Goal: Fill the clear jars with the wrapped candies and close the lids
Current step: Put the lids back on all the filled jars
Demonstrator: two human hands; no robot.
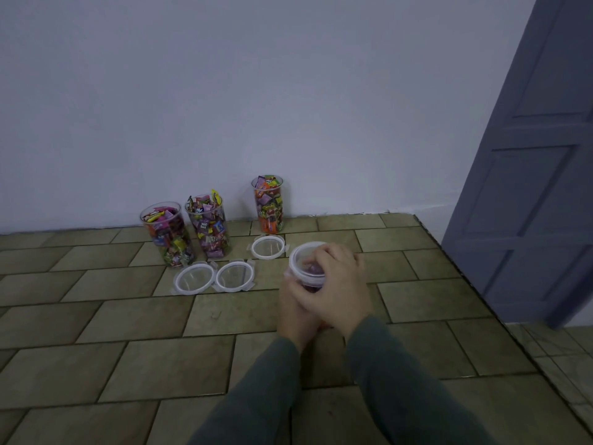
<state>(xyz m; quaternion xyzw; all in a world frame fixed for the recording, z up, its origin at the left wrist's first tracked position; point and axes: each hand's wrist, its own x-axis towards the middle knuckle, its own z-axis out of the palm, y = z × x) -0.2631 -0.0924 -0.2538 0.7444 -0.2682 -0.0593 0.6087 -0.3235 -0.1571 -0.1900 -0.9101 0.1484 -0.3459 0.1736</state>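
Both hands hold a clear jar with a white-rimmed lid [305,256] on top. My left hand [296,311] wraps the jar's body from below. My right hand [337,284] curls over the lid's near edge, fingers on its top. Most of this jar is hidden by the hands. Three open jars full of wrapped candies stand by the wall: a left jar [168,234], a middle jar [208,226] and a right jar [269,205]. Three loose lids lie on the tiles in front of them: one lid [193,279], a second lid [234,275] and a third lid [268,247].
The floor is brown tile [128,364], running up to a pale wall [288,91]. A grey-blue door [532,187] stands at the right, beyond the tiled edge.
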